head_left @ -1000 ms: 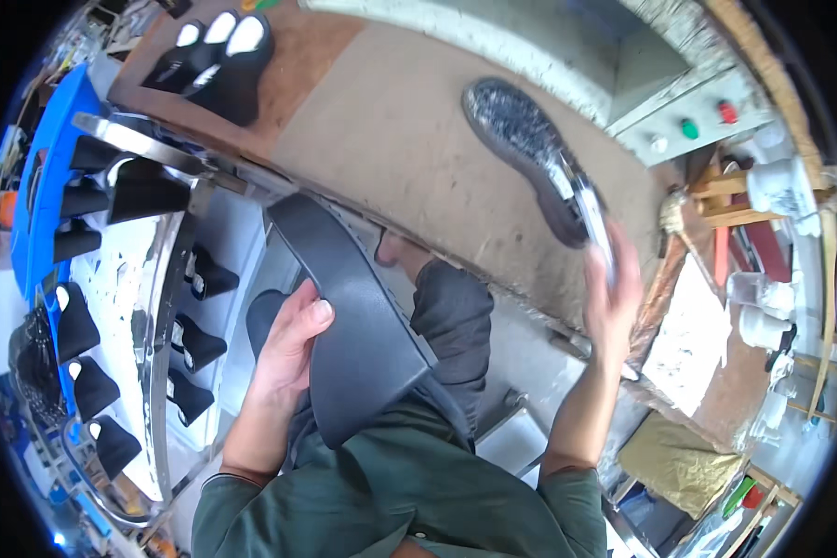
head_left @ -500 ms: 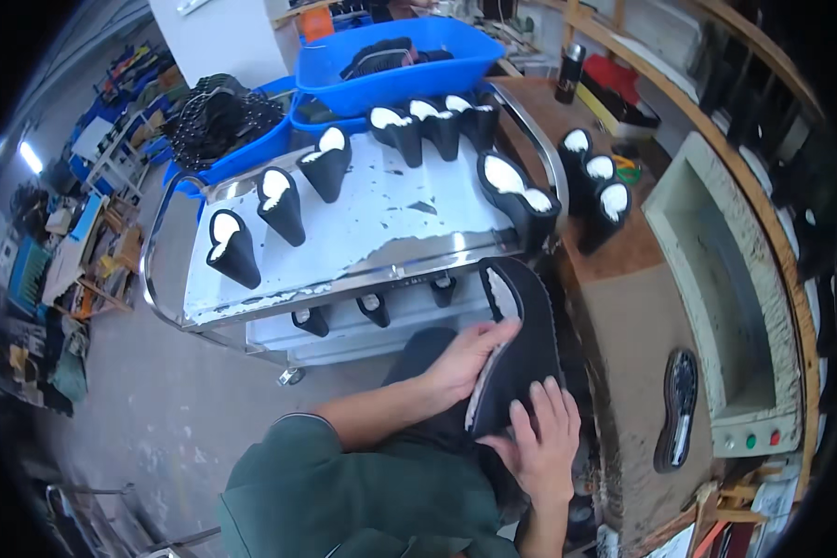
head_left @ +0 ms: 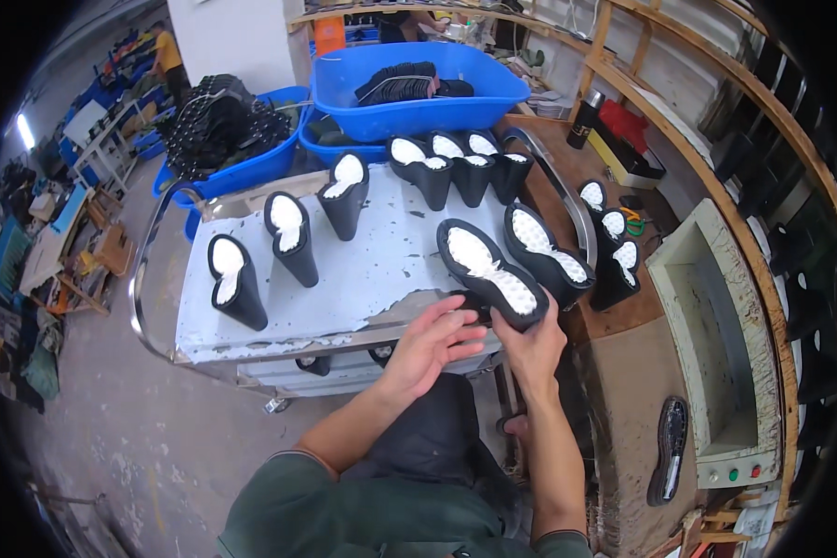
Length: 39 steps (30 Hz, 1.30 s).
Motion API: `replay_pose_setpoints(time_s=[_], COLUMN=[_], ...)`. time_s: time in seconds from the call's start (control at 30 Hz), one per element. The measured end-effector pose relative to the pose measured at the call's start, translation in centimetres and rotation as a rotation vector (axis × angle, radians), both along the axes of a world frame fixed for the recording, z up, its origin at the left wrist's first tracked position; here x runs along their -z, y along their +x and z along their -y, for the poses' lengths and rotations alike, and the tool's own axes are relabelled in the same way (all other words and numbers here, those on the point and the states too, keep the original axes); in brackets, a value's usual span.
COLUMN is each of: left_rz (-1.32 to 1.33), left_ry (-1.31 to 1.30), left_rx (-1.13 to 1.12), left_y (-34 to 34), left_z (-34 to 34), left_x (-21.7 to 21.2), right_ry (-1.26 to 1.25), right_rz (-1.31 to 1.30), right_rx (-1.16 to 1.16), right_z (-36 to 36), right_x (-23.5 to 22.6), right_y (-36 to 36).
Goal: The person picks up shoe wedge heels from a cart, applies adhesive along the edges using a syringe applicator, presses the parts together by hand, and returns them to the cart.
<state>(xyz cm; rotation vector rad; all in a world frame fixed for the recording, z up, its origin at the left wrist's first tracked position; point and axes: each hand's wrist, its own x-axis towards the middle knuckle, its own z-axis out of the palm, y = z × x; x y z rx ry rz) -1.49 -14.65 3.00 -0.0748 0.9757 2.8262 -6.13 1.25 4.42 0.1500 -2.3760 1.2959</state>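
Note:
A black wedge shoe sole (head_left: pixel 493 272) with a white, dimpled upper face is held over the near right edge of the trolley. My right hand (head_left: pixel 534 349) grips it by the near, heel end, with the thumb along its side. Just to the left, my left hand (head_left: pixel 430 346) has its fingers spread and nothing in its palm; whether its fingertips touch the sole I cannot tell. Another wedge sole (head_left: pixel 549 253) stands right beside the held one. Several similar soles, such as the left one (head_left: pixel 235 281), stand heel-down on the trolley top (head_left: pixel 372 270).
Blue tubs (head_left: pixel 418 116) with dark pieces sit behind the trolley. On the brown bench (head_left: pixel 614 363) at right are more wedge soles (head_left: pixel 616 270), a flat black sole (head_left: pixel 670 451) and a dark flask (head_left: pixel 583 121). A box-like machine (head_left: pixel 716 349) with coloured buttons borders the bench.
The sole has gone from my lap up and forward to the trolley's edge, its white face now upward. My left hand has let go of it; my right hand now grips its heel end.

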Motion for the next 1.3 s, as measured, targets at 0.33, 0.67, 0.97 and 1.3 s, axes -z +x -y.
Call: replay_pose_setpoints(time_s=[0.33, 0.67, 0.97, 1.3], left_rz=[-0.003, -0.191, 0.169, -0.564], left_ry=[-0.435, -1.31, -1.434, -0.553], left_rx=[-0.326, -1.093, -1.1, -0.418], left_y=[-0.4, -7.4, -13.0, 3.6], left_z=[7.0, 12.4, 15.2, 5.5], left_x=[3.7, 1.4, 0.6, -5.7], right_ry=[-0.104, 0.031, 0.112, -0.565], right_rz=[0.039, -0.055, -0.098, 0.133], right_rx=[0.133, 0.061, -0.381, -0.365], right_z=[0.5, -1.2, -3.6, -12.1], right_x=[2.1, 3.8, 7.6, 3.1], right_y=[-4.4, -2.5, 8.0, 13.2])
